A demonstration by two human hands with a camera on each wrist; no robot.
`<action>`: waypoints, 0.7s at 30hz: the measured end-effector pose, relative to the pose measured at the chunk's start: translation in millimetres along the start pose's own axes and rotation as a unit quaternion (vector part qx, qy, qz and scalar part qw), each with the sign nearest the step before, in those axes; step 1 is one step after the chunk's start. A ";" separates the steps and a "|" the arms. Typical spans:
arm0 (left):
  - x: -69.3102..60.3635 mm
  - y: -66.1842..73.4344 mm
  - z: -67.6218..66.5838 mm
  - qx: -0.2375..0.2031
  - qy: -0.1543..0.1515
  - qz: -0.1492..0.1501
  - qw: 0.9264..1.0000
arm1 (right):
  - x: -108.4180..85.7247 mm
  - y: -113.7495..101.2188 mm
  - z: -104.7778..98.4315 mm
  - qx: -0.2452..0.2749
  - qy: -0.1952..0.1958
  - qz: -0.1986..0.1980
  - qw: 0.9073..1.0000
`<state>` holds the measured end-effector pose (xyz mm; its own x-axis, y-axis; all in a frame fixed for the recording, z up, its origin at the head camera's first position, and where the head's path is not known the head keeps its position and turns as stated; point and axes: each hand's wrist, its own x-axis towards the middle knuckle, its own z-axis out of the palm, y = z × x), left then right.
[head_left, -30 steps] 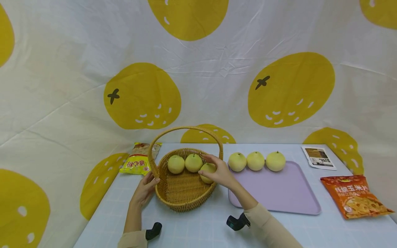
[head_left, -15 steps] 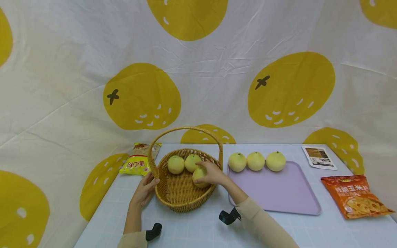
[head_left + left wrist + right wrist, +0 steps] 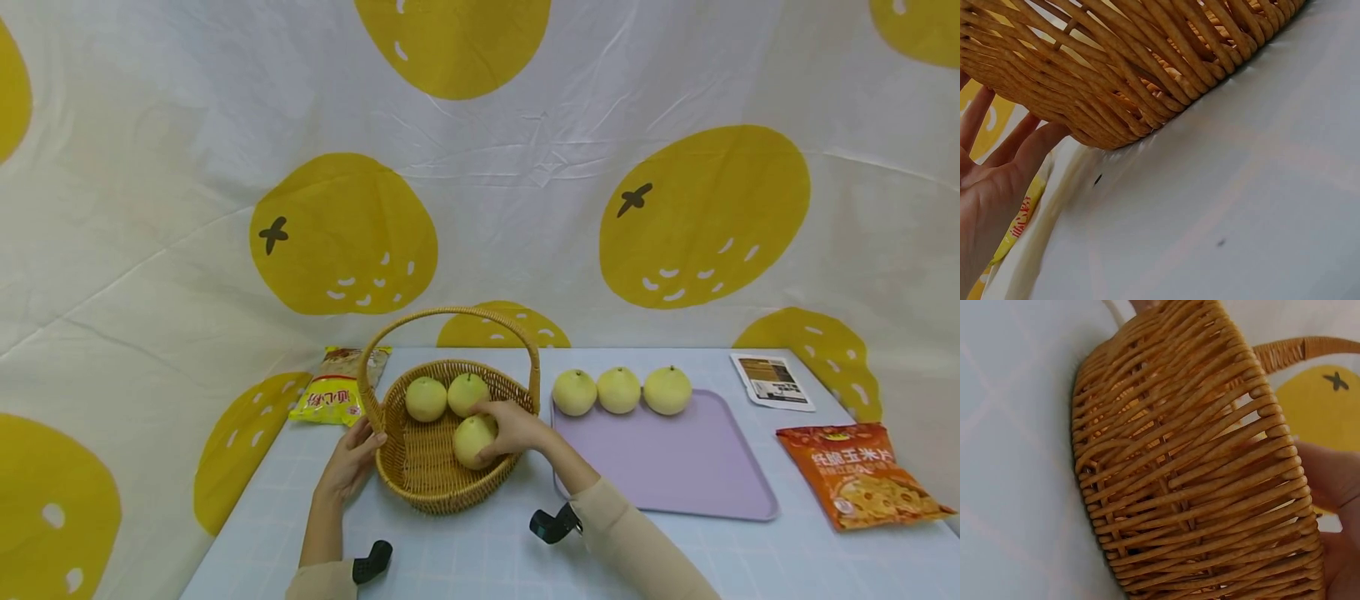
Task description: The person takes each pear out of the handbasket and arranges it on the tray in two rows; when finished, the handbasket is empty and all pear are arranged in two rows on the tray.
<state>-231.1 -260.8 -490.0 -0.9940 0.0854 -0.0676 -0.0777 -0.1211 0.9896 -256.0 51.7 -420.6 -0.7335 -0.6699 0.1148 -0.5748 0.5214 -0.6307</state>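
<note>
- The step in hand is judged to be the setting of a pale green fruit into the wicker basket, which stands on the tabletop, nearer its left edge than its right.
- That fruit is pinched between the curled fingers and thumb of the right hand, inside the rim; whether it is fully borne by the basket floor cannot be told.
- The basket's left outer wall is touched by the left hand, fingers spread, presumably to steady it.
- Toward the back wall, a left fruit and a rear fruit are held by the basket.
- Along the far edge of the purple tray, 3 fruits are lined up.
- For the next move, the right fingers should be loosened gently and lifted out, without neighbouring fruit being nudged.
</note>
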 end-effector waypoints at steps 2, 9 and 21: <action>-1.0 1.4 0.4 -0.004 -0.002 -0.003 1.000 | -1.4 3.4 0.9 0.022 0.020 -0.013 0.999; -3.0 3.6 0.9 -0.016 0.001 -0.014 1.000 | -13.0 7.1 1.9 0.151 0.096 -0.043 0.983; 0.4 -0.4 1.2 -0.015 0.007 -0.013 1.000 | -48.5 -0.9 -10.7 0.263 0.133 -0.063 0.953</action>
<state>-231.4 -259.5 -490.3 -0.9927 0.0757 -0.0944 -0.1048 -0.1485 0.9833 -223.8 89.3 -417.4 -0.7769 -0.5153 0.3619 -0.4546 0.0613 -0.8886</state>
